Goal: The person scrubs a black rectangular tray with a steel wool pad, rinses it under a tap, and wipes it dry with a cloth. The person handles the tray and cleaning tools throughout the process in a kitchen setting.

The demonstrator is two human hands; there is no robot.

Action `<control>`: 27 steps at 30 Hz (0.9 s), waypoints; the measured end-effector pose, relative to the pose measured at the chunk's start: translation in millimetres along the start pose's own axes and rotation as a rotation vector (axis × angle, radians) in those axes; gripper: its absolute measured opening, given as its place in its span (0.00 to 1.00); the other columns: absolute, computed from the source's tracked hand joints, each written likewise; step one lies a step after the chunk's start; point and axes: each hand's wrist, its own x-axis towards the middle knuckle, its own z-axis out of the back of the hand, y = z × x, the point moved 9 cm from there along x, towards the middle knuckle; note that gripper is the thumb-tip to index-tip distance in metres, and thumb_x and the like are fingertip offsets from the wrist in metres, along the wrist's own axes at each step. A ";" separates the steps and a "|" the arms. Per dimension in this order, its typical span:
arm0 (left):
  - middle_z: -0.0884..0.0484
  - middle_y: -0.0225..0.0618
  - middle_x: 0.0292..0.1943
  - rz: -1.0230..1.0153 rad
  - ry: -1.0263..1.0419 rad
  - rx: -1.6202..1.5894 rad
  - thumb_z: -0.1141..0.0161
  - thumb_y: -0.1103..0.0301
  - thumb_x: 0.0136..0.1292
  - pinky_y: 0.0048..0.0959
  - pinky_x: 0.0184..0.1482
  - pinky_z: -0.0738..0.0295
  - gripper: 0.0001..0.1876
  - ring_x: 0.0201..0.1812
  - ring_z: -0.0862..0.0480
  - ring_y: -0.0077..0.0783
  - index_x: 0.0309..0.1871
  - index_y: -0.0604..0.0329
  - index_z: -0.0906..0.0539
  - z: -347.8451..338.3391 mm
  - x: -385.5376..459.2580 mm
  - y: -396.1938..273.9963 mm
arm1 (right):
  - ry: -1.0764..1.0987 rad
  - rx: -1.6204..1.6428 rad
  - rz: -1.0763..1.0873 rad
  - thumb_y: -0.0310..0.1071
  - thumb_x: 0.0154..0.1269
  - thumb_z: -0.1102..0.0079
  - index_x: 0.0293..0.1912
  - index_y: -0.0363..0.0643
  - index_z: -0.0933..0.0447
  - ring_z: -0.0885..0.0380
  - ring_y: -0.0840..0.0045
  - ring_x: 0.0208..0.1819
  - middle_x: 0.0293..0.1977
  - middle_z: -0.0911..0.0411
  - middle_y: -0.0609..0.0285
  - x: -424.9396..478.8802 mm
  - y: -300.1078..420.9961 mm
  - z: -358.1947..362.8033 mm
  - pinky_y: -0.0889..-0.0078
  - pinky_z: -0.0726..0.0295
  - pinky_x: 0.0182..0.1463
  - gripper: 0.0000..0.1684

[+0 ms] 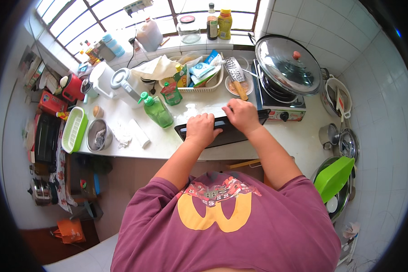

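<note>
A black rectangular board [228, 134], possibly a chopping board, stands tilted on its edge on the white countertop [166, 144]. My left hand [201, 130] grips its upper edge toward the left, thumb on the near face. Farther right, my right hand [242, 114] has its fingers curled over the same edge. Wet patches glisten on the counter just behind the board. Beyond my right hand, a cleaver with a wooden handle [240, 90] lies across a white bowl [228, 89] of pinkish food. A green pump bottle [159, 114] is left of the board.
A gas stove [288, 115] carries a large lidded pan [287, 64] on the right. Behind the pump bottle are a red pouch [171, 94] and a white basket [198, 89] of packets. A steel bowl [99, 136] and a green-rimmed drainer [74, 131] stand at left.
</note>
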 end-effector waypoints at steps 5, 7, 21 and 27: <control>0.15 0.40 0.36 -0.018 -0.103 -0.079 0.29 0.47 0.50 0.38 0.43 0.21 0.23 0.39 0.14 0.43 0.37 0.58 0.20 -11.4 3.6 7.6 | -0.115 0.000 0.087 0.41 0.65 0.42 0.36 0.48 0.25 0.21 0.62 0.34 0.30 0.24 0.59 -3.4 48.8 -29.5 0.57 0.24 0.39 0.08; 0.15 0.39 0.36 -0.047 -0.113 -0.051 0.29 0.47 0.49 0.38 0.43 0.21 0.24 0.39 0.14 0.42 0.37 0.57 0.20 -2.1 0.0 4.4 | -0.084 -0.061 0.080 0.40 0.67 0.44 0.37 0.48 0.26 0.21 0.63 0.34 0.31 0.23 0.60 -7.7 36.5 -27.7 0.57 0.24 0.40 0.07; 0.18 0.35 0.30 -0.059 -0.185 -0.052 0.26 0.47 0.47 0.35 0.38 0.23 0.24 0.35 0.16 0.40 0.33 0.54 0.23 -11.9 -10.2 3.9 | -0.135 0.012 0.068 0.37 0.66 0.45 0.35 0.48 0.26 0.24 0.64 0.33 0.29 0.26 0.61 -19.1 51.3 -20.9 0.57 0.27 0.38 0.05; 0.16 0.36 0.31 -0.034 -0.101 -0.081 0.26 0.46 0.48 0.36 0.39 0.22 0.24 0.36 0.15 0.41 0.33 0.54 0.23 5.2 -8.5 -1.2 | -0.212 -0.163 -0.038 0.34 0.68 0.44 0.33 0.48 0.28 0.25 0.61 0.31 0.28 0.27 0.61 -36.4 -36.9 41.2 0.55 0.28 0.37 0.06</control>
